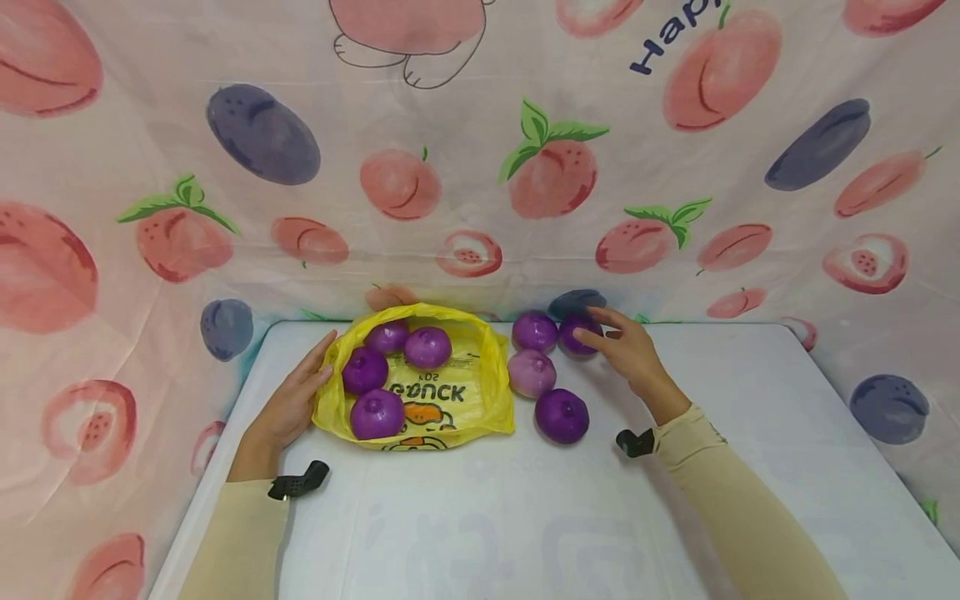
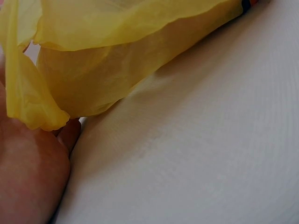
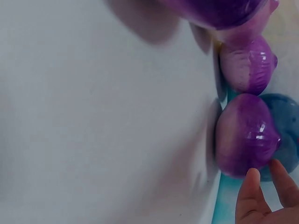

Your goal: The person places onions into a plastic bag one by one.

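Note:
A yellow plastic bag (image 1: pixel 495 375) lies with its mouth spread, several purple onions (image 1: pixel 377 414) inside it. My left hand (image 1: pixel 288 400) holds the bag's left rim; in the left wrist view, yellow film (image 2: pixel 93 70) passes between parts of the hand and hides some fingers. My right hand (image 1: pixel 630 354) reaches over the far purple onion (image 1: pixel 576 335), thumb and fingers spread at its edge. In the right wrist view, the fingertips (image 3: pixel 252 176) are at the side of that onion; firm contact cannot be made out. A paler onion (image 1: pixel 532 373) and other onions stand between this hand and the bag.
The white table (image 1: pixel 450 525) ends at a fruit-printed cloth (image 1: pixel 465 183) hanging behind and at the sides. A dark purple onion (image 1: pixel 562 416) sits nearest the front, right of the bag. Black wrist cameras (image 1: pixel 300 481) are strapped on both sleeves.

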A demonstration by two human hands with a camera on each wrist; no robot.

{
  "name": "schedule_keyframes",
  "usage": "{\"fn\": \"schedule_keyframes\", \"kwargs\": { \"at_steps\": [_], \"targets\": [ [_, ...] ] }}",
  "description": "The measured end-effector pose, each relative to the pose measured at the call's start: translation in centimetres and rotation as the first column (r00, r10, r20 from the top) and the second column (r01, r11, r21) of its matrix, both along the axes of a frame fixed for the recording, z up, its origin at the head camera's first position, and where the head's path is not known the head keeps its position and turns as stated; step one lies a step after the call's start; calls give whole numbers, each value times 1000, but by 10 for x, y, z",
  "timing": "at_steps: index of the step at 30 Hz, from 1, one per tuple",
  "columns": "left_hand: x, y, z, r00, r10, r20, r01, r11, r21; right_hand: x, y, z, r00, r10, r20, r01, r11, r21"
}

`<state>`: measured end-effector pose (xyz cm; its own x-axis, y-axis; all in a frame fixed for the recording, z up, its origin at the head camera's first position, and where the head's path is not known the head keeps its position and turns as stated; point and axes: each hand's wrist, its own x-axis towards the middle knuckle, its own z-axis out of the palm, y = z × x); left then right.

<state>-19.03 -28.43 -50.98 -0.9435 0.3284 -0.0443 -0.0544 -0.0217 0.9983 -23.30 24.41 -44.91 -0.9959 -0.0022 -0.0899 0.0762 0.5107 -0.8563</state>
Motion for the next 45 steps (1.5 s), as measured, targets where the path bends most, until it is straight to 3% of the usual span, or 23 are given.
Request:
{"fn": "schedule_keyframes", "kwargs": {
  "at_steps": [23, 36, 45],
  "targets": [
    [0, 0, 0, 1000, -2, -10, 2, 1000, -3, -11, 9, -21, 995, -18, 99, 30, 992, -120],
    [1, 1, 2, 1000, 4, -10, -4, 1000, -18, -19, 12, -31, 999, -14, 45, 17, 998, -60],
    [1, 0, 2, 1000, 4, -9, -4, 1000, -18, -19, 11, -29, 997, -8, 73, 12, 999, -50]
  ]
}}
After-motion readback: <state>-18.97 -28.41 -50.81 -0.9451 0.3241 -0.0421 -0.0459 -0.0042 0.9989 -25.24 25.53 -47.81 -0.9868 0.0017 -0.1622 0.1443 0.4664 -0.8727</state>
